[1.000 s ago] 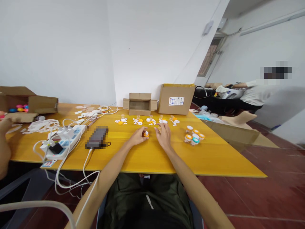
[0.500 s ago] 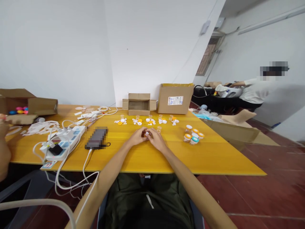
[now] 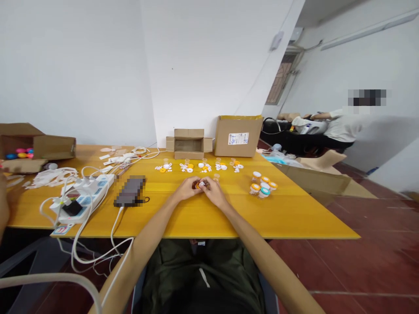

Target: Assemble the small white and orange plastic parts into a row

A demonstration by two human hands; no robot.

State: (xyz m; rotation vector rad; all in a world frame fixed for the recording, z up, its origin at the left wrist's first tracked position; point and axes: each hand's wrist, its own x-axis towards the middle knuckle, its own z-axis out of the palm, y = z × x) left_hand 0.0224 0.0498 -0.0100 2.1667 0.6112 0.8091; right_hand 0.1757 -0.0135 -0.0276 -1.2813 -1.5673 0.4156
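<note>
Close together over the middle of the table are my left hand (image 3: 187,189) and my right hand (image 3: 213,192), fingers curled towards each other. Between the fingertips shows a small white piece with dark dots (image 3: 202,183), like a die, pinched by my right hand. Something orange lies against my left fingers, mostly hidden by them. A small clear cup (image 3: 216,177) stands just beyond my right hand. Farther back runs a row of small piles, each with a clear cup, white pieces (image 3: 218,167) and orange and white lids (image 3: 190,170).
Several lidded clear jars (image 3: 264,192) stand at the right. Against the wall are an open small carton (image 3: 189,153) and a larger box (image 3: 236,146). A phone (image 3: 131,191), power strip (image 3: 94,198) and cables lie left. Another person sits at the far right.
The view has shifted slightly. The dotted white piece shows more clearly between my fingertips; both hands stay close together in the same place.
</note>
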